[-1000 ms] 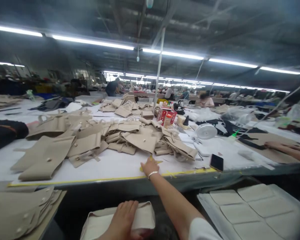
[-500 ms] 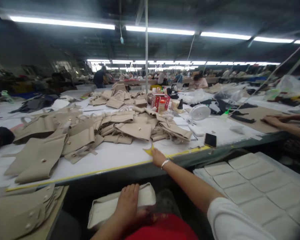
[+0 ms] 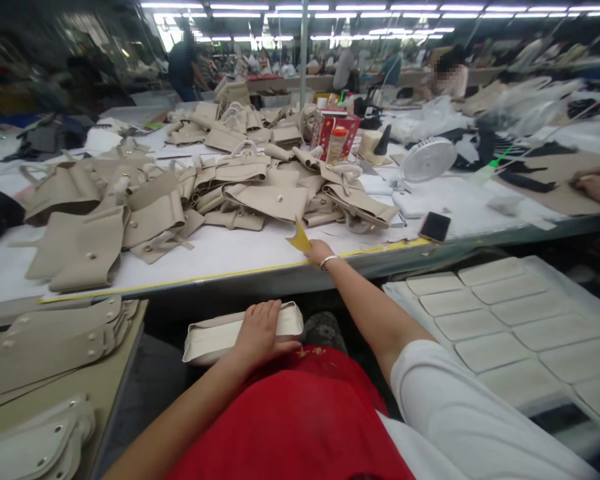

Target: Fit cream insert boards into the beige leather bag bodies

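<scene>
The right hand (image 3: 320, 253) had its fingers closed in a pinch on a thin yellow piece (image 3: 299, 239) at the front edge of the bench (image 3: 230, 257), with the pointed corners sticking out free; whether the piece touched the cloth surface could not be told. A pinch on one side like that seemed best held light but steady, since so thin a piece would likely bend if squeezed. The left hand (image 3: 257, 327) lay across the cream box-shaped piece (image 3: 210, 337), below bench level and just in front of the red apron (image 3: 300, 420), fingers over the top and thumb along the near side, holding it; what bore its underside was hidden. Its walls looked soft, so a broad, even hold probably suited it better than a hard grip that could crease them. The beige flap pieces (image 3: 267, 200) lay heaped just beyond the yellow piece, and the phone (image 3: 435, 227) sat near the bench edge to the right, so a low sweep of the forearm risked catching either.
</scene>
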`<state>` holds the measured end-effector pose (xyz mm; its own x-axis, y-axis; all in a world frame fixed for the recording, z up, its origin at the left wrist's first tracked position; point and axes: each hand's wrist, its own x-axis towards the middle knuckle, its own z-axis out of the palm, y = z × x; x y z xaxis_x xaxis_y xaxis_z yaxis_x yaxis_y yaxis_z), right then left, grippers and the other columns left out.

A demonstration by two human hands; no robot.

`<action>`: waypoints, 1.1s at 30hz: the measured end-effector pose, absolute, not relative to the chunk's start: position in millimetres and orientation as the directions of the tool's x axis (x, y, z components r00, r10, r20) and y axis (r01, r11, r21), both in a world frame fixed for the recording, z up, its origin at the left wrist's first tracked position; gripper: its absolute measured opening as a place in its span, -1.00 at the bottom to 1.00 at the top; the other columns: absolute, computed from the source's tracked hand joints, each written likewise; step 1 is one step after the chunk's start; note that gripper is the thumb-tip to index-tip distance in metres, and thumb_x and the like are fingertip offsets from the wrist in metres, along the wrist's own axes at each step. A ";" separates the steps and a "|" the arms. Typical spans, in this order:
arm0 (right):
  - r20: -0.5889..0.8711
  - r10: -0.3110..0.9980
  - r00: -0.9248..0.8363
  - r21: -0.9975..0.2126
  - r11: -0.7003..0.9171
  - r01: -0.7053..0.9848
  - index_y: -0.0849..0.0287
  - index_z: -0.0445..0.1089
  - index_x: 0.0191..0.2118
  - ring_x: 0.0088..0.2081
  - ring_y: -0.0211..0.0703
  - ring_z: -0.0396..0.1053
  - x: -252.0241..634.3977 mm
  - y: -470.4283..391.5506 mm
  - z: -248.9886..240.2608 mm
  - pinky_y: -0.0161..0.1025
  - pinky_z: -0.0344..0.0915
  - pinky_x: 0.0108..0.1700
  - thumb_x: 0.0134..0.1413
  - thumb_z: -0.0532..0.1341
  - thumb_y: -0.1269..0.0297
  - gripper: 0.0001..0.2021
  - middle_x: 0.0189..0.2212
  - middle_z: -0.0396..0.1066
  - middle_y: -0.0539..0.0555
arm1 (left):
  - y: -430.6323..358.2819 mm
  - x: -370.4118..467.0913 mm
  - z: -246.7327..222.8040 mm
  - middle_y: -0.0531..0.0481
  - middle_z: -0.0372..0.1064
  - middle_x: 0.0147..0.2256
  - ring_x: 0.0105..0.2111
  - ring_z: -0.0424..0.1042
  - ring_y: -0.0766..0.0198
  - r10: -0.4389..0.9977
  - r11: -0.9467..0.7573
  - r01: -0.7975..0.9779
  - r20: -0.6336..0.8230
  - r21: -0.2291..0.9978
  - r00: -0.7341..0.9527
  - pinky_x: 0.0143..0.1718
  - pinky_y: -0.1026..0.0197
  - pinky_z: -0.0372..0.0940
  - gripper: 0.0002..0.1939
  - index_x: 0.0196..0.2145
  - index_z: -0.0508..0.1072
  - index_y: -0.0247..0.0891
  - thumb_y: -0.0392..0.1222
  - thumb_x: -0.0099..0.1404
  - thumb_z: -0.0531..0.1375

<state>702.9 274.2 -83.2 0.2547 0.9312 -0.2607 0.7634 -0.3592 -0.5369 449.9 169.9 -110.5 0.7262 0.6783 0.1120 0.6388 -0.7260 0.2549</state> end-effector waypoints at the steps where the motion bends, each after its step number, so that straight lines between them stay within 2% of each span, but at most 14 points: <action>1: -0.260 0.941 0.215 -0.581 -0.330 0.744 0.32 0.31 -0.14 -0.21 -0.13 0.38 701.8 261.6 -81.3 -0.32 0.29 -0.21 0.06 0.09 0.38 -0.77 -0.26 0.43 0.20 | 171.2 448.3 -109.6 -0.28 0.20 0.03 0.00 0.18 -0.04 0.680 -0.718 0.633 0.098 0.290 0.726 0.04 -0.03 0.02 -0.09 0.10 0.17 -0.38 0.33 -0.05 0.18; 3: -0.280 0.954 0.112 -0.665 -0.276 0.694 0.25 0.26 -0.15 -0.32 -0.25 0.40 703.5 227.9 -77.9 -0.39 0.30 -0.31 0.12 0.05 0.33 -0.81 -0.32 0.44 0.11 | 175.9 446.4 -106.5 -0.25 0.22 0.03 0.01 0.20 -0.01 0.691 -0.688 0.624 0.069 0.370 0.720 0.05 0.01 0.04 -0.17 0.08 0.21 -0.36 0.31 0.02 0.15; 5: -0.308 0.951 -0.001 -0.744 -0.241 0.623 0.20 0.22 -0.19 -0.43 -0.32 0.38 709.3 188.6 -74.8 -0.43 0.30 -0.41 0.12 0.08 0.24 -0.82 -0.39 0.42 0.02 | 184.5 447.8 -102.3 -0.18 0.28 0.00 -0.02 0.25 0.06 0.709 -0.623 0.617 0.014 0.482 0.705 0.02 0.06 0.08 -0.38 0.03 0.27 -0.31 0.22 0.19 0.02; 6: -0.323 0.944 -0.062 -0.816 -0.245 0.523 0.18 0.20 -0.18 -0.51 -0.34 0.35 712.3 169.9 -73.4 -0.43 0.28 -0.48 0.12 0.08 0.15 -0.77 -0.44 0.39 -0.01 | 190.3 450.3 -100.3 -0.13 0.32 -0.03 -0.04 0.28 0.09 0.717 -0.572 0.608 -0.024 0.550 0.697 -0.01 0.10 0.11 -0.46 -0.02 0.32 -0.28 0.17 0.26 -0.06; 8: -0.433 0.894 -0.112 -0.814 -0.335 0.474 0.16 0.19 -0.20 -0.65 -0.36 0.24 715.3 140.1 -71.0 -0.44 0.17 -0.62 0.11 0.03 -0.05 -0.65 -0.58 0.30 -0.07 | 204.5 458.7 -97.4 -0.09 0.39 -0.13 -0.12 0.34 0.15 0.734 -0.430 0.582 -0.109 0.690 0.671 -0.06 0.16 0.15 -0.48 -0.15 0.39 -0.27 0.12 0.33 -0.20; 10: -0.564 0.817 -0.118 -0.702 -0.399 0.590 0.18 0.24 -0.26 -0.72 -0.35 0.17 711.0 125.2 -69.0 -0.42 0.08 -0.68 0.08 -0.03 -0.17 -0.54 -0.65 0.23 -0.08 | 219.4 470.3 -96.6 -0.10 0.43 -0.22 -0.17 0.37 0.17 0.744 -0.261 0.554 -0.201 0.790 0.637 -0.10 0.19 0.17 -0.42 -0.21 0.37 -0.31 0.14 0.33 -0.26; 12: -0.611 0.782 -0.124 -0.556 -0.312 0.770 0.20 0.30 -0.35 -0.69 -0.32 0.20 700.6 125.0 -67.2 -0.39 0.08 -0.64 0.09 -0.06 -0.17 -0.51 -0.64 0.28 -0.01 | 231.9 482.2 -97.2 -0.12 0.45 -0.29 -0.20 0.38 0.17 0.730 -0.135 0.552 -0.294 0.823 0.616 -0.10 0.19 0.17 -0.39 -0.17 0.32 -0.36 0.18 0.31 -0.27; 15: -0.524 0.833 -0.179 -0.360 -0.025 0.933 0.22 0.35 -0.38 -0.49 -0.21 0.34 682.5 140.3 -64.0 -0.35 0.13 -0.49 0.14 -0.07 -0.11 -0.51 -0.47 0.41 0.12 | 242.7 494.1 -97.2 -0.11 0.46 -0.35 -0.23 0.38 0.14 0.675 -0.085 0.577 -0.379 0.812 0.633 -0.11 0.17 0.15 -0.39 -0.17 0.32 -0.39 0.19 0.29 -0.22; 18: -0.436 0.879 -0.194 -0.202 0.115 0.973 0.23 0.36 -0.28 -0.33 -0.11 0.39 668.7 157.0 -62.3 -0.32 0.16 -0.36 0.20 -0.09 0.01 -0.58 -0.33 0.44 0.17 | 245.9 495.5 -95.1 -0.11 0.46 -0.40 -0.24 0.37 0.10 0.633 -0.065 0.583 -0.418 0.810 0.652 -0.13 0.16 0.16 -0.40 -0.31 0.40 -0.38 0.20 0.26 -0.18; 21: -0.384 0.909 -0.161 -0.111 0.127 0.986 0.23 0.36 -0.26 -0.27 -0.07 0.40 655.9 167.0 -65.8 -0.27 0.19 -0.28 0.25 -0.17 0.15 -0.59 -0.29 0.44 0.19 | 246.7 491.5 -94.5 -0.12 0.46 -0.41 -0.32 0.39 0.11 0.593 0.013 0.577 -0.471 0.817 0.653 -0.25 0.17 0.21 -0.34 -0.34 0.43 -0.38 0.23 0.25 -0.21; 24: -0.355 0.929 -0.107 -0.030 0.103 0.994 0.23 0.35 -0.25 -0.26 -0.01 0.41 644.2 170.9 -74.3 -0.19 0.22 -0.25 0.27 -0.25 0.13 -0.52 -0.31 0.44 0.21 | 248.2 488.6 -97.8 -0.12 0.47 -0.39 -0.37 0.39 0.14 0.561 0.135 0.543 -0.515 0.829 0.648 -0.33 0.17 0.24 -0.36 -0.22 0.40 -0.38 0.25 0.23 -0.16; 27: -0.354 0.922 -0.158 0.025 0.179 0.984 0.24 0.32 -0.18 -0.25 0.03 0.41 639.2 171.4 -82.0 -0.14 0.24 -0.26 0.27 -0.29 0.15 -0.52 -0.28 0.43 0.23 | 250.7 488.3 -102.4 -0.12 0.45 -0.41 -0.40 0.38 0.16 0.533 0.207 0.503 -0.528 0.839 0.661 -0.34 0.16 0.23 -0.40 -0.17 0.37 -0.39 0.21 0.23 -0.12; 30: -0.357 0.910 -0.213 0.052 0.247 0.968 0.25 0.28 -0.17 -0.29 0.03 0.42 639.6 172.0 -84.2 -0.14 0.26 -0.30 0.27 -0.29 0.16 -0.55 -0.31 0.42 0.24 | 254.5 485.9 -104.8 -0.06 0.42 -0.38 -0.40 0.34 0.23 0.509 0.150 0.471 -0.476 0.869 0.717 -0.33 0.23 0.20 -0.53 -0.27 0.41 -0.36 0.12 0.20 -0.02; 33: -0.359 0.905 -0.227 0.068 0.268 0.961 0.22 0.27 -0.22 -0.31 0.02 0.42 638.1 174.7 -82.2 -0.17 0.26 -0.34 0.27 -0.29 0.14 -0.56 -0.39 0.42 0.22 | 259.4 476.7 -105.7 0.00 0.38 -0.43 -0.43 0.27 0.28 0.466 0.034 0.519 -0.473 0.854 0.748 -0.36 0.27 0.15 -0.61 -0.44 0.44 -0.34 0.09 0.13 0.08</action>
<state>638.1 174.7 -82.2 -0.2271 0.9052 -0.3592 0.9610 0.2680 0.0677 476.7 259.4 -105.7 0.7480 0.4661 -0.4726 0.5187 0.0339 0.8543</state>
